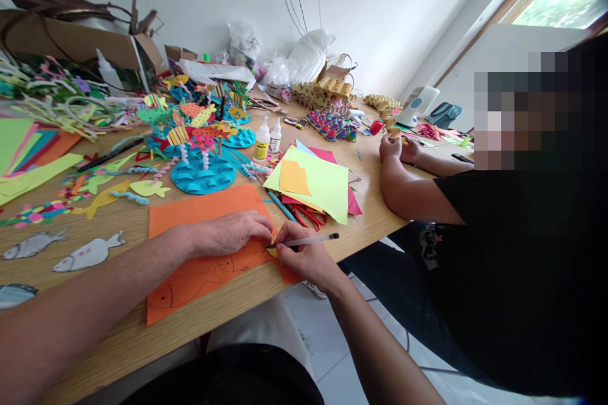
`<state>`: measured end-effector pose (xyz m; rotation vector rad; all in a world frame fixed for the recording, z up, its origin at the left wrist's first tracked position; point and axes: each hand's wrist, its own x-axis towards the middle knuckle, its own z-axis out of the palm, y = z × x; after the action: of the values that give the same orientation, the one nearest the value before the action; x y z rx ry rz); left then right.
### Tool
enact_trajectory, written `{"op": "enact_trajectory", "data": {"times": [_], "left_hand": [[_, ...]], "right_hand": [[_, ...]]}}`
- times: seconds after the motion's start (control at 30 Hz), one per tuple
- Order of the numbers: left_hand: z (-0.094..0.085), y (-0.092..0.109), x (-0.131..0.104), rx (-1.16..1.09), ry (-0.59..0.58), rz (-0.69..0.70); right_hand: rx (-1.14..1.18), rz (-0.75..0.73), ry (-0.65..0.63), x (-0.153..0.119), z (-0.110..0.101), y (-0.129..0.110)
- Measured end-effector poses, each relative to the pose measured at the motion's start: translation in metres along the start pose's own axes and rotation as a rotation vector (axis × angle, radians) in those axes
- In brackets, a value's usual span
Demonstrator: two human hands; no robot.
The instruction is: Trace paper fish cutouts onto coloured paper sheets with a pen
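Fingers of our right hand (306,254) pinch a pen (306,241) low near its tip, probably for fine control, the barrel slanting up and away towards the right. In this head view, our left hand (235,232) lies palm down on an orange sheet (180,221), its fingers loosely bent and open; we judge that it steadies the paper against the pen's pressure. A small yellow piece (272,252) sits at the pen's tip, between our hands; whether a left fingertip pins it, we cannot tell.

We have the sheet by the table's (114,354) near edge, its right end close to that edge, presumably so that our forearms reach it comfortably. Drawn fish outlines (183,288) lie along its near side, uncovered by our fingers. Just beyond our right hand, red-handled scissors (308,216) rest partly under a stack of coloured paper (332,186), within easy reach. Two glue bottles (268,139) stand upright farther back, perhaps to keep them from leaking. White fish cut-outs (90,254) lie flat to our left, apart from the sheet.
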<state>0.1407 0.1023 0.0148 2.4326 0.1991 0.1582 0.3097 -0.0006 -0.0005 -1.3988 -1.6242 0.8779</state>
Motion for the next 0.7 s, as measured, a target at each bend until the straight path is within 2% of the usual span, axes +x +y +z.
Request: {"op": "enact_trajectory", "data": {"times": [0.3, 0.5, 0.7], "left_hand": [[0.0003, 0.0008, -0.0002, 0.001, 0.004, -0.023], [0.0015, 0.0016, -0.0032, 0.032, 0.05, -0.115], [0.0016, 0.0021, -0.0035, 0.053, 0.05, -0.15]], "right_hand": [[-0.082, -0.033, 0.037, -0.0013, 0.002, 0.0015], [-0.112, -0.036, 0.046, -0.0018, 0.0033, 0.0032], [-0.132, -0.065, 0.049, -0.002, 0.0047, 0.0073]]}}
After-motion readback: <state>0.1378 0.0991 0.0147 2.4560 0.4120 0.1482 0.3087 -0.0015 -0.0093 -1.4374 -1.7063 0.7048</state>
